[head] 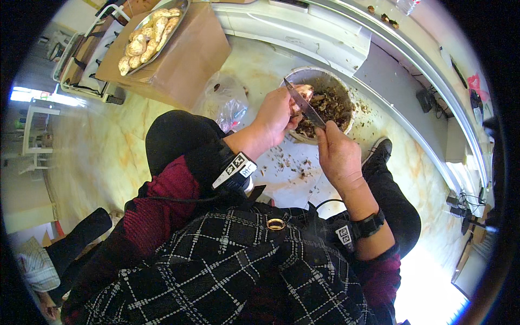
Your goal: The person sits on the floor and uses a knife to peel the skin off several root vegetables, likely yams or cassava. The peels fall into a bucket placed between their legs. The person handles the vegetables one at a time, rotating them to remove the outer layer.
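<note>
Over a round bucket (345, 87) on the floor, my left hand (274, 113) grips a pinkish, partly brown root piece (305, 92). The handle of a knife (305, 106) is in my right hand (338, 152), and its blade lies across the root piece, pointing up and left. Dark brown peelings (329, 101) fill much of the bucket's inside. Pale, lumpy peeled roots (148, 38) lie on a metal tray (185, 14) at the upper left. My left fingertips are partly hidden behind the root and blade.
A cardboard box (195, 53) bears the tray. Beside it lies a clear plastic bag (225, 101). Scraps litter the floor sheet (284, 170). A white cabinet (292, 30) stands beyond the bucket, with a metal-edged counter at the right. Another person's hand (48, 306) shows at the lower left.
</note>
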The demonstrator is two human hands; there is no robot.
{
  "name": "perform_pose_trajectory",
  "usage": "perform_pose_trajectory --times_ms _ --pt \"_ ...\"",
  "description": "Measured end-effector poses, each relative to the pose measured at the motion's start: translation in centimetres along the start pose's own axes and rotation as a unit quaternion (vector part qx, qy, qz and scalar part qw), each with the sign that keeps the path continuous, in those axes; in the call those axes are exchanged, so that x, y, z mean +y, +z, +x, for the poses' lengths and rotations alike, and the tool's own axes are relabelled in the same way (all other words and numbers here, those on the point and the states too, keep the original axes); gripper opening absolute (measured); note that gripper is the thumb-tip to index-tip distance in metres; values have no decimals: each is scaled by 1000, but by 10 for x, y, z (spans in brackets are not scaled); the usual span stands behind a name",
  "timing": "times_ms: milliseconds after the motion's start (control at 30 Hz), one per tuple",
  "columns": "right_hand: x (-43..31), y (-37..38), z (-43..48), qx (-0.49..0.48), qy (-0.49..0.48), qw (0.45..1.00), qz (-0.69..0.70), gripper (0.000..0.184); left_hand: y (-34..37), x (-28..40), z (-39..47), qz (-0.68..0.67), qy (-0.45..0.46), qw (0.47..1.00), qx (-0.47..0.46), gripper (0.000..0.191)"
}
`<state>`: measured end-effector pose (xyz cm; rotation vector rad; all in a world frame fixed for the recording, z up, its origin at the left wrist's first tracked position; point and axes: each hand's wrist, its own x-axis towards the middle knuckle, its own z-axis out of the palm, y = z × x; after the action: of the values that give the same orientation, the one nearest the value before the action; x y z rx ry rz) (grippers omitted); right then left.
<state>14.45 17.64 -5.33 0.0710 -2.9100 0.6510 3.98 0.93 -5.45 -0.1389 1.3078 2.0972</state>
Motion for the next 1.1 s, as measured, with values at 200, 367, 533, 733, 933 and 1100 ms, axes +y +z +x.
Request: perform_pose_trajectory --times_ms 200,367,533,733,933,1100 --pt "42 -6 17 -56 134 986 -76 26 12 -4 -14 21 39 998 -44 42" --pt "29 -8 10 53 68 996 -14 24 12 -3 -6 41 -8 999 30 39" --pt "-4 2 4 -3 12 996 83 22 11 -6 -7 76 42 995 49 33" --pt "55 1 18 -91 154 979 -97 30 21 -3 -18 103 97 989 -41 41" --pt "25 -2 9 20 95 995 10 25 5 -2 -3 -75 -55 996 -15 37" --pt "-11 9 1 48 -2 998 44 21 0 -11 1 -94 -60 994 -18 34"
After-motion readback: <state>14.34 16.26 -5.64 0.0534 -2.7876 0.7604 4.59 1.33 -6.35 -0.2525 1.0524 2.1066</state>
